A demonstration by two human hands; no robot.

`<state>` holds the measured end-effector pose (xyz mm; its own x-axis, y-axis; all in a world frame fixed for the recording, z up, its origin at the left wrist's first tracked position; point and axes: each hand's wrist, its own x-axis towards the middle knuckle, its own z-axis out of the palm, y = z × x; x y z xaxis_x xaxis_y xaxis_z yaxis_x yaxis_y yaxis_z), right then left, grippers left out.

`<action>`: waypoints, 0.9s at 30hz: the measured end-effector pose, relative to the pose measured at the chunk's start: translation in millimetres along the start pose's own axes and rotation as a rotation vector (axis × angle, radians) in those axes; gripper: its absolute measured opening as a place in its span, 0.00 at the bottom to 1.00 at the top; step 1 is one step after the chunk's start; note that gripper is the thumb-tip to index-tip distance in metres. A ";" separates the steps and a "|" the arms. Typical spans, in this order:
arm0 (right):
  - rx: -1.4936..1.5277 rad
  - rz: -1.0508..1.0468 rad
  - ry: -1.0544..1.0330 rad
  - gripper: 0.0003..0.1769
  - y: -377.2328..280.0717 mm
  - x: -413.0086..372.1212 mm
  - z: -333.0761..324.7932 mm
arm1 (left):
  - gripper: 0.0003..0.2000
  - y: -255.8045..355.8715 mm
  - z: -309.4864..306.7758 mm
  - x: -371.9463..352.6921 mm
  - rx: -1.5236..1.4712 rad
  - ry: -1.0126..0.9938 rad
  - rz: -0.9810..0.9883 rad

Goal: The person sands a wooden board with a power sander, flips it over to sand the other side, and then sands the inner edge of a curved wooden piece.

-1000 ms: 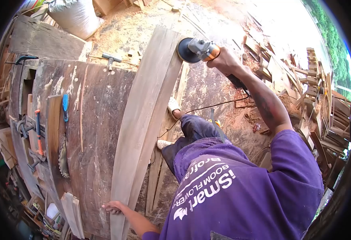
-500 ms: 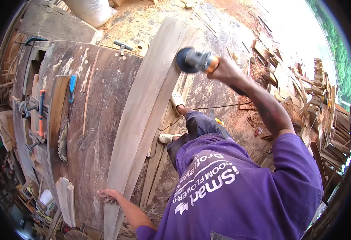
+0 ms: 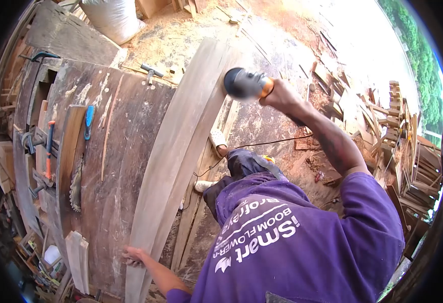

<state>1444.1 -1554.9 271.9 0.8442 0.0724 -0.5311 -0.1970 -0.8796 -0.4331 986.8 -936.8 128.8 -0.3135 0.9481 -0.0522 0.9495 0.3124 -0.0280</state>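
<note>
A long, slightly curved wooden plank (image 3: 173, 146) lies lengthwise along the right side of the dark workbench (image 3: 118, 177). My right hand (image 3: 282, 96) is closed around an angle grinder (image 3: 251, 83) with an orange and grey body. Its round black disc (image 3: 233, 82) is at the plank's right edge, close to the far end; the tool is blurred. Near the plank's close end, my left hand (image 3: 134, 255) lies across the wood, its fingers bent over the left edge. Part of the grip is hidden by the hand itself.
On the bench are a blue-handled tool (image 3: 89, 122), an orange-handled clamp (image 3: 49, 151), a toothed saw blade (image 3: 75, 187) and a short wood block (image 3: 78, 260). A dark cord (image 3: 267, 143) crosses the floor near my feet. Scrap wood (image 3: 378, 121) is piled at right.
The view has shifted slightly, so most things appear lower. The angle grinder has moved a little toward the plank's far end. My left hand stays at the close end.
</note>
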 end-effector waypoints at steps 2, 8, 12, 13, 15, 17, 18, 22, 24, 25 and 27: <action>0.157 -0.025 0.073 0.23 -3.2 6.2 -19.7 | 0.37 -1.7 -0.7 -1.4 -0.017 0.004 -0.010; 0.319 -0.064 0.159 0.16 39.2 61.5 -35.4 | 0.37 -4.9 5.0 13.2 -0.021 0.000 -0.028; 0.276 -0.062 0.146 0.14 50.0 77.8 -37.4 | 0.36 -4.3 9.1 9.7 0.009 0.043 -0.025; 0.243 -0.025 0.109 0.16 53.2 80.9 -35.5 | 0.36 -5.4 7.7 9.9 0.014 0.045 -0.032; 0.208 -0.022 0.085 0.19 32.6 63.0 -31.9 | 0.36 -5.8 5.6 12.0 -0.039 -0.037 -0.047; 0.072 0.024 0.040 0.24 -0.3 35.1 -33.3 | 0.35 -3.7 8.1 9.7 0.007 0.031 -0.046; 0.113 -0.090 0.033 0.22 2.2 34.1 -24.1 | 0.35 -1.8 10.0 8.5 0.053 0.097 -0.037; 0.016 -0.235 -0.160 0.21 -31.6 5.5 -2.4 | 0.35 -6.9 9.9 12.6 0.047 0.086 -0.044; -0.058 -0.295 -0.277 0.21 -40.2 -5.5 28.8 | 0.34 -6.4 2.6 14.0 -0.108 -0.092 -0.037; -0.120 -0.344 -0.339 0.21 -47.1 -11.8 42.6 | 0.34 -8.1 0.1 12.6 -0.099 -0.086 -0.047; -0.241 -0.407 -0.440 0.21 -69.6 -27.1 61.3 | 0.34 -6.3 3.5 8.4 -0.096 -0.011 0.005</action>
<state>1404.4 -1466.8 271.9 0.5341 0.5632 -0.6305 0.2563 -0.8185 -0.5141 978.1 -930.9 125.1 -0.3088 0.9490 -0.0628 0.9474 0.3128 0.0676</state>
